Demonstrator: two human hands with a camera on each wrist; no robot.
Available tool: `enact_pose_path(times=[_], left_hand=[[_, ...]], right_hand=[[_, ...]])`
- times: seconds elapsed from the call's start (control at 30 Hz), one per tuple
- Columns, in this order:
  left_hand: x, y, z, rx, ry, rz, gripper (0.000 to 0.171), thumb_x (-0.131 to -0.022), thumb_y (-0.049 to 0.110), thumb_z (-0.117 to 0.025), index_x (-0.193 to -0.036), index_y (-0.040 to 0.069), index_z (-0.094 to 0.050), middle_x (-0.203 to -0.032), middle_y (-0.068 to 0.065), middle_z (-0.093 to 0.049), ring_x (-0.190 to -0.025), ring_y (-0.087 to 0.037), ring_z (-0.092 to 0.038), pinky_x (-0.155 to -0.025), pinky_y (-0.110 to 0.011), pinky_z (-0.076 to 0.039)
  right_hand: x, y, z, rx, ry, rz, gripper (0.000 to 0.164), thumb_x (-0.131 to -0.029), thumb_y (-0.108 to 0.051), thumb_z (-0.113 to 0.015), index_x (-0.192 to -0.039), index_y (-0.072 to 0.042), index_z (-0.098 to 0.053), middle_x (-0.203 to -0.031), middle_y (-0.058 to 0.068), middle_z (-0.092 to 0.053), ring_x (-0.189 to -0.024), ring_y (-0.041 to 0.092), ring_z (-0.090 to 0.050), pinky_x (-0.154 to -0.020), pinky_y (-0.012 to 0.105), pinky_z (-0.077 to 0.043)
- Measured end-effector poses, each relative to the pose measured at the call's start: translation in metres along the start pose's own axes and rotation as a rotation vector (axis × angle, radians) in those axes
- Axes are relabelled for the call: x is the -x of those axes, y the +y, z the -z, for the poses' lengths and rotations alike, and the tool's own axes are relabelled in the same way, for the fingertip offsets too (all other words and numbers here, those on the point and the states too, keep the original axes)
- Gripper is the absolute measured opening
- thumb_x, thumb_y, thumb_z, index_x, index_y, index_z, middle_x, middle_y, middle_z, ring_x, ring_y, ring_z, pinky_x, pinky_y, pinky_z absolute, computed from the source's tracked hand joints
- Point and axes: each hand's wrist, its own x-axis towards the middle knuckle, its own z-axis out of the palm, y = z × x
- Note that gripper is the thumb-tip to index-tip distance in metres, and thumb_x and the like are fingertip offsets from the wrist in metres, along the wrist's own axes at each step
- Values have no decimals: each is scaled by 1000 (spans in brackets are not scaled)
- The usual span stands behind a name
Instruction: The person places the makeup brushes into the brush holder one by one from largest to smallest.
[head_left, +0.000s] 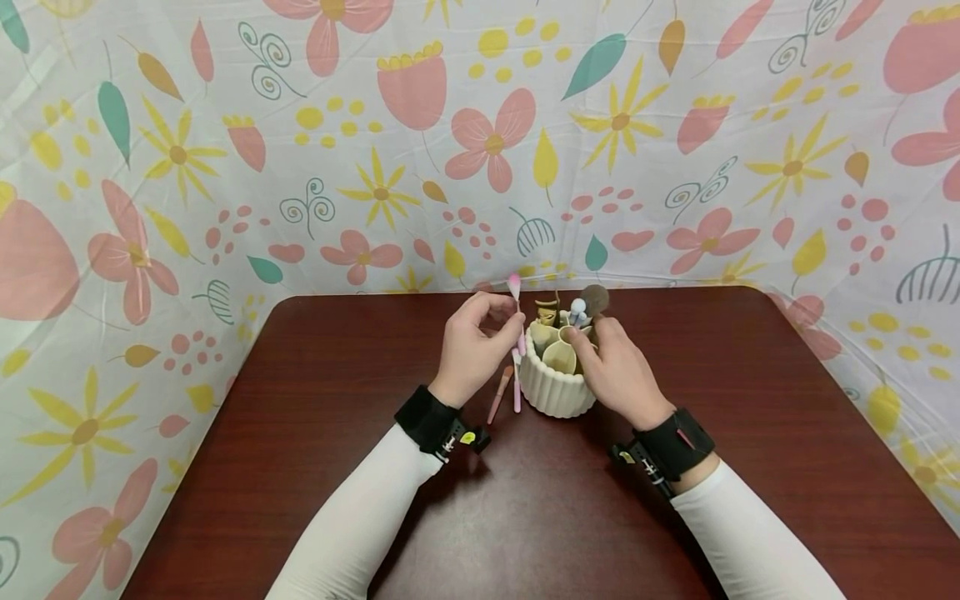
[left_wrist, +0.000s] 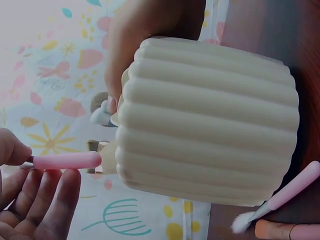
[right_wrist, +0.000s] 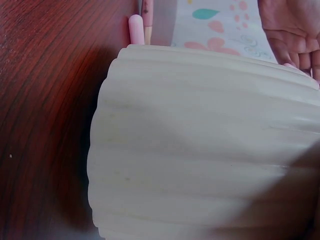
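Observation:
My left hand (head_left: 474,343) pinches a makeup brush (left_wrist: 67,160) by its pink handle, beside the left rim of a cream ribbed brush holder (head_left: 557,395). The brush stands upright, pink-and-white bristles up, its handle end near rim height. On the holder's right side my right hand (head_left: 621,372) grips the rim, the thumb lying over the edge. Inside the holder are divided compartments. A dark round brush (head_left: 596,299), a light-blue-tipped item (head_left: 577,308) and gold-toned pieces (head_left: 546,312) stick out at its back.
Left of the holder, a pink-handled brush with white bristles (head_left: 517,393) and a brush with orange-brown bristles (head_left: 500,395) lie on the dark red-brown table (head_left: 337,367). A floral cloth (head_left: 465,233) hangs right behind the table's back edge.

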Motion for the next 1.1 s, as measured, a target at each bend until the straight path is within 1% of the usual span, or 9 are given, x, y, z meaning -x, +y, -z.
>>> enact_pose_path(times=[0.17, 0.3, 0.53, 0.63, 0.73, 0.87, 0.93, 1.1], left_hand=[[2, 0, -3, 30, -25, -11, 14, -106, 9, -77, -118, 2, -77, -111, -11, -73, -98, -24, -73, -80, -31, -62], [2, 0, -5, 42, -37, -5, 14, -107, 11, -77, -119, 3, -76, -112, -10, -73, -100, -24, -73, -81, -32, -62], [4, -1, -6, 27, -53, 11, 14, -108, 11, -76, -120, 5, -75, -115, -9, -72, -101, -22, -72, -83, -32, -61], [4, -2, -6, 21, -63, 2, 13, -107, 10, -76, -119, 5, -76, -114, -8, -72, -100, -21, -73, -84, -32, -61], [4, -3, -7, 14, -79, -17, 14, -106, 10, -77, -119, 4, -76, -113, -9, -73, -99, -21, -73, -84, -32, -61], [4, -5, -8, -22, -109, -45, 14, -106, 9, -78, -119, 4, -77, -112, -8, -73, -98, -18, -73, -83, -30, -61], [4, -5, -8, -58, -118, -55, 14, -105, 9, -79, -118, 5, -77, -111, -6, -73, -97, -16, -72, -82, -28, -61], [5, -6, -9, -155, -124, -50, 12, -104, 11, -79, -116, 8, -78, -108, -3, -73, -95, -14, -72, -83, -25, -60]], right_hand=[[-1, 0, -1, 4, 5, -1, 62, -118, -58, -44, -130, 0, -60, -116, 18, -58, -99, 35, -59, -86, 54, -49], [-1, 1, -1, 4, 2, -3, 62, -118, -59, -43, -127, 0, -60, -115, 18, -58, -97, 35, -59, -84, 52, -49], [-1, 1, -1, 1, -5, -5, 63, -118, -59, -42, -129, 0, -60, -115, 18, -57, -99, 35, -59, -85, 53, -49], [-2, 2, -1, -1, -9, -5, 65, -118, -60, -41, -131, 1, -60, -115, 18, -57, -98, 35, -59, -84, 53, -49], [-2, 2, -1, 1, -10, -5, 65, -118, -60, -41, -129, 1, -60, -114, 18, -57, -97, 35, -59, -83, 51, -49], [-2, 3, -1, 4, -13, -8, 65, -118, -61, -40, -127, 0, -61, -114, 17, -57, -95, 34, -58, -82, 50, -48], [-2, 3, -1, 2, -14, -7, 65, -117, -61, -40, -128, 1, -61, -114, 17, -57, -96, 34, -58, -82, 51, -48], [-2, 3, -1, -5, -17, -3, 67, -118, -61, -40, -134, 1, -60, -116, 18, -57, -98, 35, -59, -84, 52, -49]])
